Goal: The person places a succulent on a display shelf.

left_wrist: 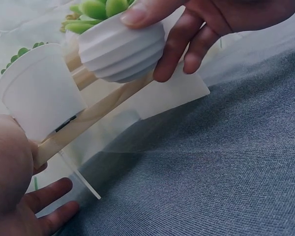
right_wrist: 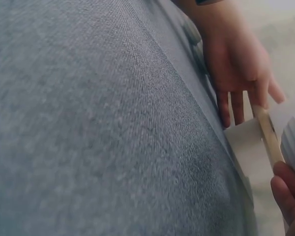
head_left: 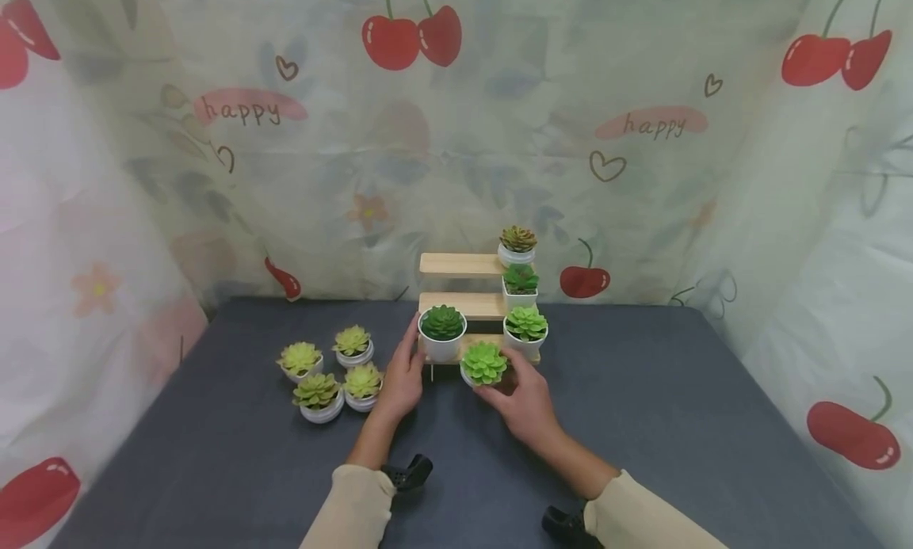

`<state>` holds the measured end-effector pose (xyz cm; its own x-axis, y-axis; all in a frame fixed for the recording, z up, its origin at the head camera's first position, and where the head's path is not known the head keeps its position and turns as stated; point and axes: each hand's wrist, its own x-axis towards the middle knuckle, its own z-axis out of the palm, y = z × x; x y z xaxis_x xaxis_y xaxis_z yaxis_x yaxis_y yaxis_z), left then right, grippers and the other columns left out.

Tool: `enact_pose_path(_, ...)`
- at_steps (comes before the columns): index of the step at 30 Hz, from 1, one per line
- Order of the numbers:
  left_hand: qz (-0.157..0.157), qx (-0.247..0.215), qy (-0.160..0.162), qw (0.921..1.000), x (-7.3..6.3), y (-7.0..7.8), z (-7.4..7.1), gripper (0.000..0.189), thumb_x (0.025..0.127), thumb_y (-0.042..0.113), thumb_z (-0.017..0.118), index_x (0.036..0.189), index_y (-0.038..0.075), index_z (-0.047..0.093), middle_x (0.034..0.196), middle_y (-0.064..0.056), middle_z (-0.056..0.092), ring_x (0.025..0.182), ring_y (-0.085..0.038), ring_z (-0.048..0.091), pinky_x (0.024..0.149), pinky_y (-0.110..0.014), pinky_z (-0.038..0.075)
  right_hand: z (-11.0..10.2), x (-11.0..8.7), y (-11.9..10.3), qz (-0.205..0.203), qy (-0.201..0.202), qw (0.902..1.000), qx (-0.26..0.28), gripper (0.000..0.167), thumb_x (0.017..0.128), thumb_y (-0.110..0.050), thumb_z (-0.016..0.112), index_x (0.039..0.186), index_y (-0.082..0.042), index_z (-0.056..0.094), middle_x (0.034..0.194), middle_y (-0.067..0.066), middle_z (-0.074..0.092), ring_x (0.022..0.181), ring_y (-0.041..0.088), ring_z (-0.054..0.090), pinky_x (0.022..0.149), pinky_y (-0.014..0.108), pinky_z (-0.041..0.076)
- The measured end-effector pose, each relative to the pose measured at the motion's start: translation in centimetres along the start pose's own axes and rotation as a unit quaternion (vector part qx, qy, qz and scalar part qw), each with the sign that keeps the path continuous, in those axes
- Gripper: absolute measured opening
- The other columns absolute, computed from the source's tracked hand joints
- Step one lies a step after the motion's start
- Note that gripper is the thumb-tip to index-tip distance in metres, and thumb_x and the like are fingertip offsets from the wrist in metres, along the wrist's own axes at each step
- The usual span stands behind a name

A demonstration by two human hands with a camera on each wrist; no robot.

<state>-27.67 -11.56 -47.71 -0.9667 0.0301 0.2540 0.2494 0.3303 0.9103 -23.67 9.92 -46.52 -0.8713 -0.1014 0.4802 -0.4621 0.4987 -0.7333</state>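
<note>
My right hand grips a small white ribbed pot with a bright green succulent, held in front of the lowest board of a tiered wooden stand. The thumb lies across the pot's near side in the left wrist view. My left hand is at the stand's left end, its fingers mostly straight and touching the board's end, beside a white pot with a dark green succulent. That pot sits on the lowest board's left. Another potted green succulent stands at the board's right end.
A square-potted succulent is on the middle board's right end, and a reddish-green one on the top board. Several pale green potted succulents cluster left of the stand on the dark cloth. A printed curtain hangs behind.
</note>
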Motion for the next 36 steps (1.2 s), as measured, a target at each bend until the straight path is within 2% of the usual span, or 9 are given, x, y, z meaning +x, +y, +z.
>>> enact_pose_path(10,0.003,-0.002,0.000,1.0000,0.0,0.0,0.0,0.059,0.105,0.010,0.040,0.156,0.030,0.020,0.158,-0.005,0.026,0.143,-0.025,0.023,0.112,-0.049,0.024,0.9,0.8,0.1,0.009,0.015,0.9998,0.008,0.064,0.076,-0.016,0.085,0.133,-0.010,0.054,0.117,0.007,0.063,0.082,0.016,0.065,0.070,0.032,0.055)
enact_pose_path(21,0.016,-0.007,-0.002,0.9999,0.1,0.0,-0.1,0.060,0.104,0.007,0.041,0.157,0.027,0.020,0.158,-0.006,0.026,0.143,-0.025,0.023,0.111,-0.049,0.027,1.2,0.8,0.0,0.022,0.038,0.9989,0.014,0.066,0.076,-0.015,0.085,0.134,-0.008,0.055,0.120,0.011,0.064,0.083,0.019,0.067,0.070,0.033,0.055)
enact_pose_path(32,0.012,-0.014,0.000,0.9998,0.1,0.2,-0.2,0.059,0.104,0.006,0.040,0.156,0.026,0.021,0.157,-0.006,0.027,0.142,-0.025,0.025,0.110,-0.048,0.030,1.5,0.7,0.0,0.034,0.062,0.9974,0.013,0.068,0.077,-0.017,0.084,0.136,-0.002,0.055,0.120,0.014,0.065,0.085,0.021,0.070,0.072,0.035,0.057)
enact_pose_path(36,0.009,-0.014,-0.001,0.9999,0.1,0.1,-0.2,0.059,0.104,0.006,0.040,0.156,0.026,0.022,0.157,-0.007,0.028,0.142,-0.025,0.025,0.110,-0.048,0.030,1.7,0.5,0.0,0.040,0.078,0.9960,0.018,0.067,0.076,-0.016,0.085,0.135,0.000,0.056,0.114,0.015,0.068,0.082,0.021,0.070,0.070,0.033,0.057)
